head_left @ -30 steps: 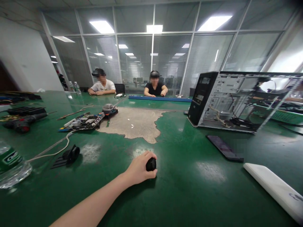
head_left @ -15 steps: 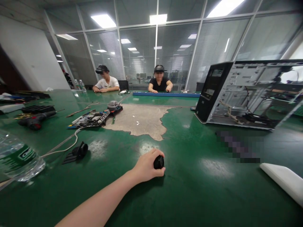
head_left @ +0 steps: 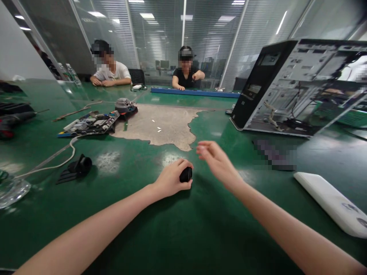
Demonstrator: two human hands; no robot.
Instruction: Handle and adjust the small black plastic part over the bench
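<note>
My left hand [head_left: 172, 178] is wrapped round a small black rounded object [head_left: 186, 174] on the green table; its exact kind is hard to make out. Just beyond it and to the right, my right hand [head_left: 215, 160] hovers with its fingers stretched out and nothing in them. A gap separates it from the black object. To the left lies a black plastic part with a round ring and a slatted base [head_left: 76, 168].
A circuit board [head_left: 90, 124] and a grey-topped part [head_left: 126, 106] lie at left, with a drill [head_left: 14, 120] and bottle [head_left: 13, 191]. An opened computer case [head_left: 275, 91] stands at right, near a white device [head_left: 329, 202]. Two people sit opposite.
My right hand has come into view from the right, reaching toward the black object. My left hand still grips it. The view has tilted down; the far person in black has raised one hand.
</note>
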